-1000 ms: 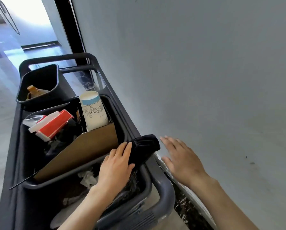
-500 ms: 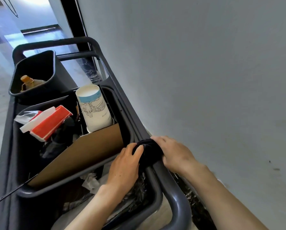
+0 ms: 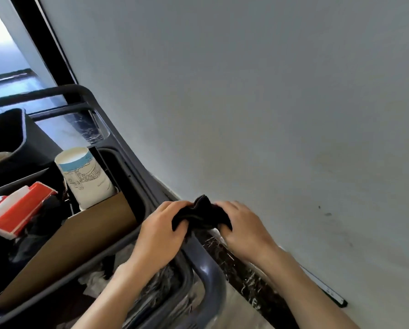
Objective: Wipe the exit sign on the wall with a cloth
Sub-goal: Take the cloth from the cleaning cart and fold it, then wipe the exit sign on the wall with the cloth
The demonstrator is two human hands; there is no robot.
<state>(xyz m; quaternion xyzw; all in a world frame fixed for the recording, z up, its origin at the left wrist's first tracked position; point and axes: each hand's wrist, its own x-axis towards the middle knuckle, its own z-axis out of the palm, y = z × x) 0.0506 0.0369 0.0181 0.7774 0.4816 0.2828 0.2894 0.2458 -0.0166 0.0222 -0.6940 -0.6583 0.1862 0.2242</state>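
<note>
Cloth point(image 3: 201, 213) lifted, bunched (soft black) between hands.

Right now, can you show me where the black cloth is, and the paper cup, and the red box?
black cloth point(image 3: 202, 216), head view, on its bunched middle between the two hands.
paper cup point(image 3: 87, 180), head view, on its printed side.
red box point(image 3: 24, 208), head view, on its red top face.

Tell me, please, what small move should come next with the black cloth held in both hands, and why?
Probably lift the cloth clear of the cart rail and turn toward the wall. Both the left hand and right hand already grip it, bunched, and no exit sign is plainly in view.
</note>
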